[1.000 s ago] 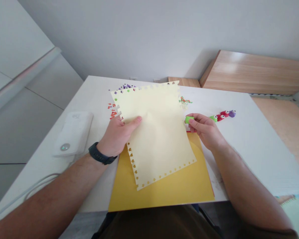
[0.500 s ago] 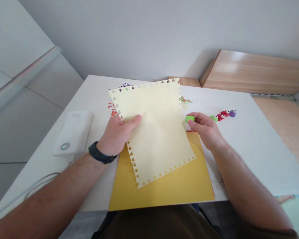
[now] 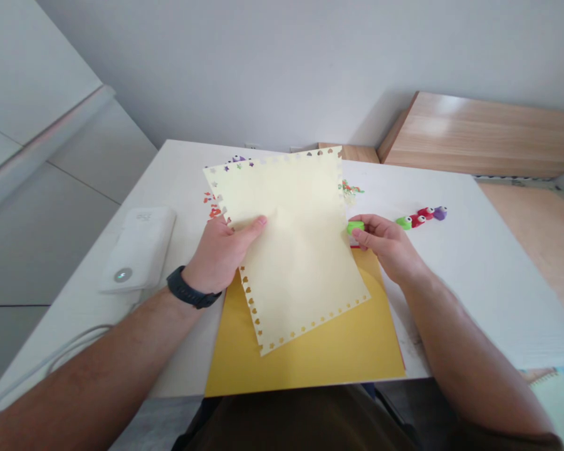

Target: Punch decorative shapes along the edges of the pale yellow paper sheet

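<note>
My left hand grips a pale yellow sheet of paper by its left side, thumb on the front and the other fingers hidden behind. Star and heart shapes are cut along most of the sheet's edges. At the right edge, my right hand closes round a small green craft punch, which touches or overlaps the paper's border. Below the tilted sheet lies darker yellow paper on the white table.
Several frog-eyed punches in green, red and purple stand to the right. Purple ones show behind the sheet. Cut-out bits lie beyond it, with red ones at left. A white device with a cable sits on the left.
The green punch and my right hand have shifted slightly down and left along the paper's right edge. My left hand and the sheet are nearly still.
</note>
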A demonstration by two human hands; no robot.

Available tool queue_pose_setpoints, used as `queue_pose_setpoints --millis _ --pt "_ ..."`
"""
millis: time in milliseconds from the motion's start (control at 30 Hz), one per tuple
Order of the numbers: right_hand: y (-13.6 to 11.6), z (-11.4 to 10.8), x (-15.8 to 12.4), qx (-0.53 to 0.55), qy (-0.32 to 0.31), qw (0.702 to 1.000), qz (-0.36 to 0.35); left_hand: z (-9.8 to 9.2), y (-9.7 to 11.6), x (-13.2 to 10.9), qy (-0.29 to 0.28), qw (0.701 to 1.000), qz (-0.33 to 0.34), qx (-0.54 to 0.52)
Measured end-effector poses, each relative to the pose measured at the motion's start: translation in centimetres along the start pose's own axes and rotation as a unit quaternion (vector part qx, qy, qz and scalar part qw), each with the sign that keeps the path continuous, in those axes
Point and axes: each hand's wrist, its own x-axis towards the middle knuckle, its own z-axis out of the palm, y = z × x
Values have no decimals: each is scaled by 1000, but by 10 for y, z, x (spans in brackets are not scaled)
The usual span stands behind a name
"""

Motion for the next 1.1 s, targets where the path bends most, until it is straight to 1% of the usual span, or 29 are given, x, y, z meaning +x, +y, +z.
queue_pose_setpoints --millis 167,333,567,767,1100 --pt "-3 2 0 6 8 1000 7 2 2 -2 1 1000 0 -6" --pt "-3 1 -1 8 15 1000 7 7 7 -5 24 1000 -4 -4" --pt "1 -4 0 -27 11 1000 -8 7 7 -4 13 1000 -8 -14" --pt "1 -3 0 -10 11 1000 -7 10 10 -5 25 1000 -16 -8" --pt "2 -4 1 -6 16 1000 -12 10 11 -6 21 1000 -13 -16"
